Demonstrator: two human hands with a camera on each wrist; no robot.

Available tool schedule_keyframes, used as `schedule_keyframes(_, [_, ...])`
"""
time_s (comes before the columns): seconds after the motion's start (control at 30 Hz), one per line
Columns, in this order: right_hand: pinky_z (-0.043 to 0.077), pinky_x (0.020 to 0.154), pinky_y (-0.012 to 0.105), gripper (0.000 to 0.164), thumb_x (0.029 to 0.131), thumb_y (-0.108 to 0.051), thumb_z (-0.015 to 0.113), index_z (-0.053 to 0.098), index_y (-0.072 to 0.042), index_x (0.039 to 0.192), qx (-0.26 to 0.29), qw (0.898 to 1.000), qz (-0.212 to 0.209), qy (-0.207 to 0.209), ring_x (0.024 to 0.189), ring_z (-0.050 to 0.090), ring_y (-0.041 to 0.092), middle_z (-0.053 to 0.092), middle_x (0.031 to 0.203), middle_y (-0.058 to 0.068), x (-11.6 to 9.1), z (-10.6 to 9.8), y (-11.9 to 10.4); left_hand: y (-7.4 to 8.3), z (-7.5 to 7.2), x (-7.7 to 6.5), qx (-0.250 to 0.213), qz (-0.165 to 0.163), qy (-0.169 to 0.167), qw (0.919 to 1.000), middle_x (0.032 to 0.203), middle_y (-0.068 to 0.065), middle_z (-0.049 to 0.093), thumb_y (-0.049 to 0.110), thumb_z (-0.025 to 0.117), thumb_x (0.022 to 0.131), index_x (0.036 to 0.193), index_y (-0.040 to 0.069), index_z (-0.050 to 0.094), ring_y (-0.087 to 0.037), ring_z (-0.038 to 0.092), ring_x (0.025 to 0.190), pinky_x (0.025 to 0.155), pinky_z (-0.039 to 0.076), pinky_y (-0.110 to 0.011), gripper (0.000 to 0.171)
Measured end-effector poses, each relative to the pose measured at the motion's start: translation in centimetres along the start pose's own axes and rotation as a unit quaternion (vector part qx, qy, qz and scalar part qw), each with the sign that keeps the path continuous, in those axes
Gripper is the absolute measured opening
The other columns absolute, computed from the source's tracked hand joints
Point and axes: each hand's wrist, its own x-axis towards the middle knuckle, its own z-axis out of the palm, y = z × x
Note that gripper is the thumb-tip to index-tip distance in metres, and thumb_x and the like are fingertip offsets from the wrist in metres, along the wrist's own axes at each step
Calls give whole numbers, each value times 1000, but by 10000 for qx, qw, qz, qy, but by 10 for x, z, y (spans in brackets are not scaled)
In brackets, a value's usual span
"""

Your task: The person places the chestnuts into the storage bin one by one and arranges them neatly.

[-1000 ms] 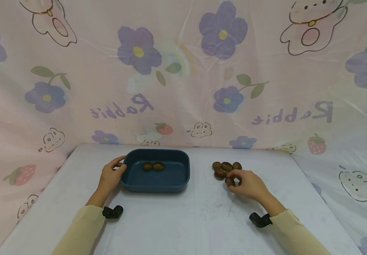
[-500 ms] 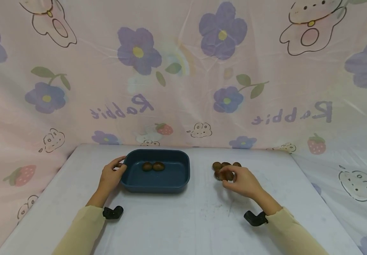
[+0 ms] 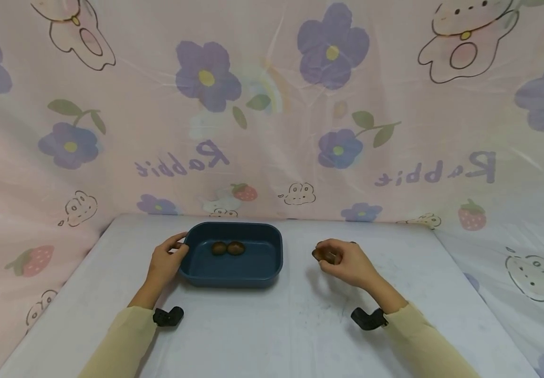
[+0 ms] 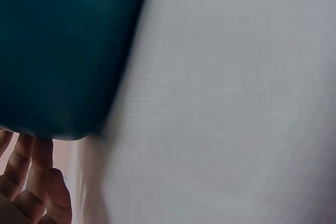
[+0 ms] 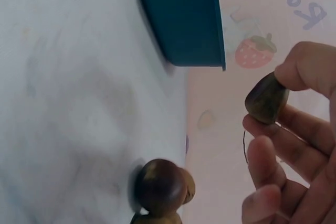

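My left hand is at the left end of a dark teal tray; in the left wrist view its fairly straight fingers touch the outside of the tray wall. Two brown chestnuts lie side by side inside the tray. My right hand pinches a chestnut between thumb and fingertips, lifted off the table. Beneath it sits a small pile of chestnuts, mostly hidden by the hand in the head view.
The white table carries the tray left of centre and the chestnut pile right of it. A printed curtain hangs behind the table and along its sides. Each wrist wears a black camera mount.
My right hand has lifted the chestnut from the near edge of the pile and moved left and a little away from me. The left hand and the tray stay in place.
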Motion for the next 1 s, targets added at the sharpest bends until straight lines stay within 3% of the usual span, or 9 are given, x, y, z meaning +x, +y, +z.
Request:
schedule_keyframes(0.33, [42, 54, 24, 31, 80, -21, 72, 67, -24, 110, -98, 9999, -59, -7, 56, 49, 14, 70, 94, -8, 15, 5, -13, 3, 0, 0, -66, -28, -25, 10000, 111, -16, 64, 23, 52, 92, 137, 17, 55, -17, 55, 78, 67, 43, -26, 45])
schedule_keyframes(0.47, [40, 54, 24, 30, 80, -20, 72, 68, -25, 109, -72, 9999, -108, -11, 54, 48, 14, 66, 81, -7, 22, 8, -16, 2, 0, 0, -57, -87, -24, 9999, 112, -15, 64, 23, 52, 92, 137, 18, 55, -20, 55, 80, 69, 43, -28, 45])
schedule_keyframes(0.6, [39, 52, 24, 30, 79, -20, 71, 67, -25, 108, -22, 9999, -119, -50, 53, 46, 11, 67, 86, -6, 31, 14, -22, 1, 0, 1, -41, -89, -8, 10000, 112, -15, 64, 23, 52, 92, 137, 18, 55, -21, 56, 81, 70, 43, -28, 45])
schedule_keyframes(0.7, [42, 52, 25, 30, 79, -21, 71, 67, -25, 109, -38, 9999, -135, -66, 55, 49, 11, 70, 99, -7, 38, 18, -26, 0, 0, 1, -50, -81, -18, 10000, 112, -15, 64, 23, 52, 92, 137, 18, 55, -20, 55, 81, 70, 43, -28, 45])
schedule_keyframes(1.0, [43, 56, 26, 28, 79, -20, 71, 69, -22, 107, 91, 9994, -333, 16, 60, 52, 14, 71, 97, -5, 59, 31, -41, -2, 0, 2, 1, -81, -37, 10000, 112, -15, 64, 23, 51, 92, 137, 18, 54, -21, 55, 82, 71, 43, -28, 46])
